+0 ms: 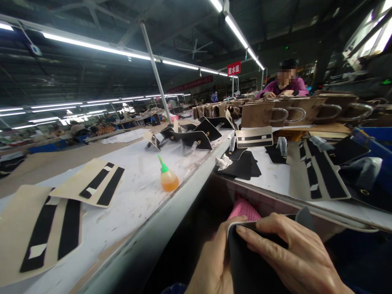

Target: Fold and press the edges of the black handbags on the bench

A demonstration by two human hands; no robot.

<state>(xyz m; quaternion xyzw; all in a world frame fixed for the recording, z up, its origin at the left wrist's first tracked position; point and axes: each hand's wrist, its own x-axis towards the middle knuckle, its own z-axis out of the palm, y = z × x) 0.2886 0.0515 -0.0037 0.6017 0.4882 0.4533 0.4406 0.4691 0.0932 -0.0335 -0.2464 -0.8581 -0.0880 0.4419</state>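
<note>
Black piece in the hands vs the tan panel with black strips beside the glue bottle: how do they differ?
The black piece is plain and dark; the tan panel is beige with black strips and white tabs. The black piece is gripped between left hand and right hand, below the table edge; the tan panel lies flat and untouched on the white table. Both are thin flat sheets.

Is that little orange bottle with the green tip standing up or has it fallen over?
Standing up. The bottle rests on its round base on the white table, with its green tip pointing up, slightly tilted left.
</note>
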